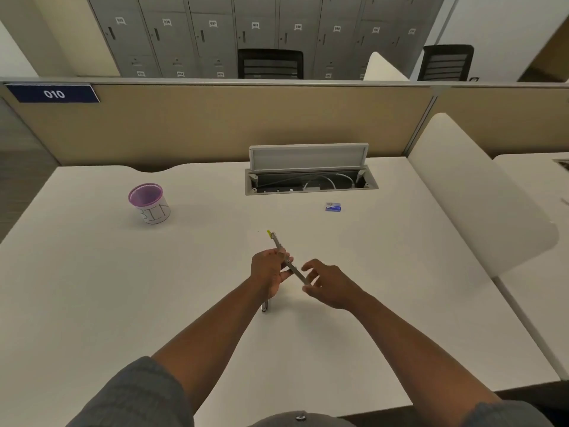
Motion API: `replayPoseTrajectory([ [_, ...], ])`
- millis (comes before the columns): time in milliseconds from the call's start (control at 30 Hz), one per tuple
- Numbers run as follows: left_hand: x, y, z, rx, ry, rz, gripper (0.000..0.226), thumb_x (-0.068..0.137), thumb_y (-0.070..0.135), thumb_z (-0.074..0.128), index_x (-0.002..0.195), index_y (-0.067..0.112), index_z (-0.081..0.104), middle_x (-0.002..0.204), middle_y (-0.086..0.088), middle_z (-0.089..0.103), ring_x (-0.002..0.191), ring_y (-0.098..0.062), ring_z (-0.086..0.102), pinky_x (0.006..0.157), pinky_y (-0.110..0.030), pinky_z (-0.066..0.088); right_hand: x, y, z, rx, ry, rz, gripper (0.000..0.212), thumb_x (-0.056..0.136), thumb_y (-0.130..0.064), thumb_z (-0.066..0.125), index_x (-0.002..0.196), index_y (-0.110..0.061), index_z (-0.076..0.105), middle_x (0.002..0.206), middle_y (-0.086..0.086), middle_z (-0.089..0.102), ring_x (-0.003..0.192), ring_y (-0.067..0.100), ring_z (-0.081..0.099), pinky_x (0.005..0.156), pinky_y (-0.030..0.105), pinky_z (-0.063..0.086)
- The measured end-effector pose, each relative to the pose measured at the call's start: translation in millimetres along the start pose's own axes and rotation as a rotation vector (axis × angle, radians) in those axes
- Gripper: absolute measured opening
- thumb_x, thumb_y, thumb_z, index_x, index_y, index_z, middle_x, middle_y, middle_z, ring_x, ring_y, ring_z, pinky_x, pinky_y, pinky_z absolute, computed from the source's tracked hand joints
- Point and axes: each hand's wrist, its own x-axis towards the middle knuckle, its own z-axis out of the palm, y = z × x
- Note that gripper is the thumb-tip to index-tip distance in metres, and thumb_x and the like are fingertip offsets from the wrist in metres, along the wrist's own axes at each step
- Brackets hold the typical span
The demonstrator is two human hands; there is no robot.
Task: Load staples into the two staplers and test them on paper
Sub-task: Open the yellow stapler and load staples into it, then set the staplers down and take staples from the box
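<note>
Left hand (269, 271) grips slim metal stapler (288, 261); right hand (326, 283) pinches its near end

On the desk (92, 272), the cup (150, 204) stands far left. The cable tray (311, 180) is sunk into the far middle, with its lid (308, 157) raised behind it. The staple box (333, 207) lies just near and right of the tray. At mid-desk the left hand (268, 271) and right hand (329, 285) hold the stapler (289, 262) between them above the desk. A partition (246, 124) stands behind the desk, chairs (270, 63) and lockers (215, 32) beyond it.
</note>
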Motion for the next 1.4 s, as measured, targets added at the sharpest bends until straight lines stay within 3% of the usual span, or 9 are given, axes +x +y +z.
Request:
replayPoseTrajectory([
  [133, 4, -9, 0, 0.159, 0.002, -0.035, 0.005, 0.092, 0.001, 0.059, 0.095, 0.001, 0.062, 0.085, -0.013, 0.064, 0.078, -0.021, 0.064, 0.073, -0.040, 0.060, 3, 19, -6, -0.037, 0.074, -0.032, 0.013, 0.085, -0.021, 0.061, 0.098, -0.024, 0.063, 0.091, -0.012, 0.065, 0.082, 0.012, 0.062, 0.081, 0.037, 0.053],
  [333, 13, -24, 3, 0.554, 0.012, -0.019, 0.014, 0.087, 0.008, 0.068, 0.072, 0.009, 0.066, 0.083, -0.013, 0.065, 0.068, -0.017, 0.063, 0.049, -0.026, 0.057, 17, 45, -7, -0.045, 0.201, -0.045, 0.008, 0.083, -0.016, 0.066, 0.086, -0.022, 0.071, 0.088, 0.003, 0.063, 0.083, 0.017, 0.059, 0.079, 0.034, 0.049],
  [600, 31, -40, 8, 1.121, -0.108, 0.112, 0.019, 0.084, 0.013, 0.069, 0.075, -0.004, 0.074, 0.077, -0.019, 0.073, 0.056, -0.022, 0.068, 0.061, -0.029, 0.061, 40, 61, 5, -0.043, 0.148, 0.064, 0.017, 0.080, -0.005, 0.068, 0.093, -0.015, 0.073, 0.093, 0.009, 0.063, 0.089, 0.023, 0.060, 0.081, 0.034, 0.049],
  [833, 44, -45, 18, 1.368, -0.118, 0.158, 0.019, 0.076, 0.018, 0.069, 0.061, 0.006, 0.069, 0.064, -0.015, 0.068, 0.067, -0.029, 0.071, 0.065, -0.035, 0.057, 53, 80, 4, -0.063, 0.091, 0.055, 0.024, 0.077, 0.005, 0.057, 0.088, -0.010, 0.072, 0.090, 0.009, 0.066, 0.086, 0.022, 0.061, 0.076, 0.029, 0.046],
  [1067, 59, -45, 24, 1.521, -0.109, 0.154, 0.016, 0.074, 0.023, 0.072, 0.082, 0.009, 0.075, 0.081, -0.012, 0.072, 0.077, -0.030, 0.070, 0.068, -0.031, 0.056, 75, 87, -18, -0.098, -0.052, 0.014, 0.015, 0.081, -0.006, 0.065, 0.093, -0.012, 0.072, 0.095, 0.005, 0.068, 0.083, 0.013, 0.056, 0.076, 0.023, 0.043],
  [1167, 61, -48, 21, 1.656, -0.081, 0.276, 0.022, 0.088, 0.028, 0.060, 0.094, 0.010, 0.070, 0.096, -0.012, 0.067, 0.091, -0.032, 0.065, 0.067, -0.030, 0.045, 97, 88, -39, -0.140, -0.017, 0.029, 0.011, 0.085, -0.017, 0.064, 0.095, -0.015, 0.070, 0.097, 0.003, 0.067, 0.088, 0.015, 0.057, 0.081, 0.028, 0.045],
  [1233, 62, -50, 18, 1.812, -0.084, 0.473, 0.023, 0.094, 0.025, 0.048, 0.101, 0.010, 0.063, 0.102, -0.010, 0.062, 0.096, -0.032, 0.061, 0.070, -0.032, 0.042, 117, 91, -53, -0.210, 0.054, 0.032, 0.013, 0.087, -0.018, 0.060, 0.097, -0.017, 0.068, 0.100, 0.004, 0.064, 0.094, 0.021, 0.059, 0.082, 0.033, 0.047],
  [1300, 64, -52, 12, 1.887, -0.105, 0.693, 0.017, 0.092, 0.023, 0.053, 0.100, 0.011, 0.062, 0.095, -0.008, 0.061, 0.088, -0.030, 0.061, 0.068, -0.036, 0.044, 138, 93, -65, -0.291, 0.133, 0.017, 0.017, 0.089, -0.018, 0.057, 0.104, -0.017, 0.065, 0.106, 0.006, 0.060, 0.098, 0.025, 0.059, 0.084, 0.035, 0.048],
  [1400, 71, -59, 3, 1.894, -0.133, 0.837, 0.013, 0.082, 0.021, 0.057, 0.091, 0.014, 0.064, 0.083, -0.004, 0.062, 0.072, -0.026, 0.062, 0.058, -0.036, 0.046, 169, 88, -82, -0.441, 0.193, 0.028, 0.030, 0.093, -0.018, 0.053, 0.122, -0.019, 0.057, 0.126, 0.007, 0.054, 0.112, 0.027, 0.055, 0.094, 0.040, 0.045],
])
